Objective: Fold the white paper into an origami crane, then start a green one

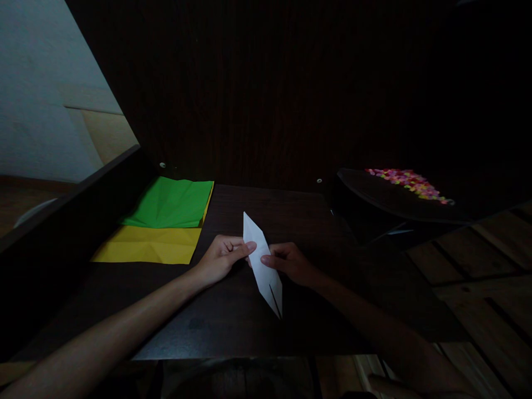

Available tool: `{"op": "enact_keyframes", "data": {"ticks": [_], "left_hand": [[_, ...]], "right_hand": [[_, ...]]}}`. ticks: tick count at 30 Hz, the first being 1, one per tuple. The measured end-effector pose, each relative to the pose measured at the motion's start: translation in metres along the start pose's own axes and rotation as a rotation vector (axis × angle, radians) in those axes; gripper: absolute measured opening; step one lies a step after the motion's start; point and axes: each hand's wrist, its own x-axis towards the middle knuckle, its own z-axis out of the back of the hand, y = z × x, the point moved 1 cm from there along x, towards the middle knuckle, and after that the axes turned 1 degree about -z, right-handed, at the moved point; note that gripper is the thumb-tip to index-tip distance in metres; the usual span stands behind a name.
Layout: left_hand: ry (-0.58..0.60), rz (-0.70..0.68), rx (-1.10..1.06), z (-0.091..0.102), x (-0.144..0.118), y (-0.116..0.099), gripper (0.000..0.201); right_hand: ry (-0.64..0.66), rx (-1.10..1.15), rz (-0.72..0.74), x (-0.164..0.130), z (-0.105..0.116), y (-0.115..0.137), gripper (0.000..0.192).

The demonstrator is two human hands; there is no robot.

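A folded white paper (263, 272) is held up over the dark desk, long and narrow with pointed ends and a slit near its lower tip. My left hand (224, 254) pinches its left edge, thumb flat on the front face. From the other side my right hand (291, 261) grips the right edge, its thumb also on the front. The fingers behind the paper are mostly hidden. To the left of my hands lie a creased green paper sheet (174, 202) and, partly under it, a yellow paper sheet (153, 244).
The dark wooden desk (199, 327) has a tall back panel (249, 100) and a raised left side board (83, 205). At the right is a dark bag-like item (374, 194) with a cluster of small pink and yellow pieces (409, 183). Wooden slats (490, 288) show at lower right.
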Motion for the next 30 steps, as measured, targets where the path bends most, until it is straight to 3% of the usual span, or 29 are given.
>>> {"op": "enact_keyframes", "data": {"ticks": [6, 12, 23, 30], "left_hand": [[-0.049, 0.005, -0.091, -0.0021, 0.0002, 0.0049, 0.028], [-0.044, 0.037, -0.16, -0.0031, 0.0016, 0.0057, 0.025], [0.075, 0.037, -0.052, -0.0046, -0.0018, 0.0013, 0.021], [0.051, 0.052, -0.152, -0.0076, -0.001, 0.002, 0.021]], "right_hand": [[0.017, 0.165, -0.143, -0.0012, -0.0019, 0.0079, 0.045], [0.037, 0.229, -0.217, -0.0005, 0.0003, 0.0004, 0.041], [0.024, 0.122, -0.094, -0.0027, -0.0011, 0.0059, 0.052], [0.097, 0.17, -0.09, -0.0036, -0.0025, 0.0027, 0.046]]}}
